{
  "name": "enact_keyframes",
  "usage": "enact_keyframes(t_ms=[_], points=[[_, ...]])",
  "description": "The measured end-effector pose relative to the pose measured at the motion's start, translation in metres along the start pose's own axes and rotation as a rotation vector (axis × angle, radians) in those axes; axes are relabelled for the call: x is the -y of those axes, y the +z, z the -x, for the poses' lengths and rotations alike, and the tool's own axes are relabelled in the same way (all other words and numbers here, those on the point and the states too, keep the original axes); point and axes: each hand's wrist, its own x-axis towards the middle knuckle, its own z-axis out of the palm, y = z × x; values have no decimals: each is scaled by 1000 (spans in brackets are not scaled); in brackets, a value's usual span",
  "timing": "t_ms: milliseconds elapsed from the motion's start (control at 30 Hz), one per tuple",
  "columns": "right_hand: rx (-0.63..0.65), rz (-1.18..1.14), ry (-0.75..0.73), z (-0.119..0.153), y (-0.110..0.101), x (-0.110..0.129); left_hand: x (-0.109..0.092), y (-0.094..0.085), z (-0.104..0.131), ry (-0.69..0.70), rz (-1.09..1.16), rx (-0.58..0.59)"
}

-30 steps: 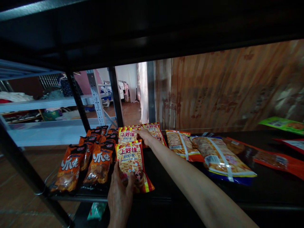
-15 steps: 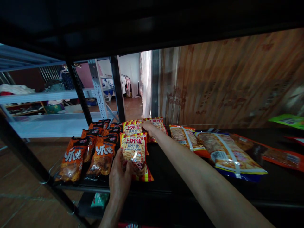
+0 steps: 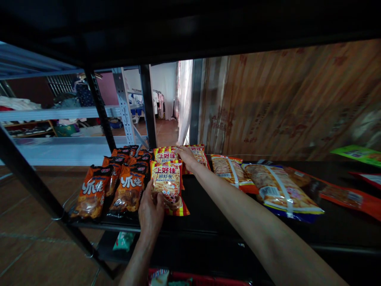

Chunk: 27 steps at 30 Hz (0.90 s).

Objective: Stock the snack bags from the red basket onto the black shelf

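In the head view, the left hand [image 3: 151, 210] has its fingers around the lower left side of the front prawn cracker bag [image 3: 166, 184], which leans upright near the shelf's front edge. The right hand [image 3: 187, 157] reaches to the back, its fingers at the top of the rear prawn cracker bag [image 3: 164, 154]; whether they grip it, I cannot tell. Orange-and-black bags [image 3: 127, 188] stand in rows to the left on the black shelf [image 3: 205, 214]; a taped snack pack [image 3: 275, 188] lies to the right.
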Motion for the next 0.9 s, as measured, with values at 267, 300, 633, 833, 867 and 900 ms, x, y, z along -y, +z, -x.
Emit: enact_keyframes(t_ms=[267,300,633,833,867,900], points=[[-106,205,-148,54,-23,-9,1,-2,2,83,-81,-8],[-89,216,-160,63,-25,-12,0,-2,3,87,-91,-4],[-203,438,-196,78,-55,-32,-10,-2,8,61,-189,43],[-269,435,2,33,-87,-32,-13,1,13,77,-268,9],[-250,412,41,26,-90,-33,-13,2,13,70,-276,9],[-231,387,73,20,-92,-34,-12,2,12,63,-280,11]])
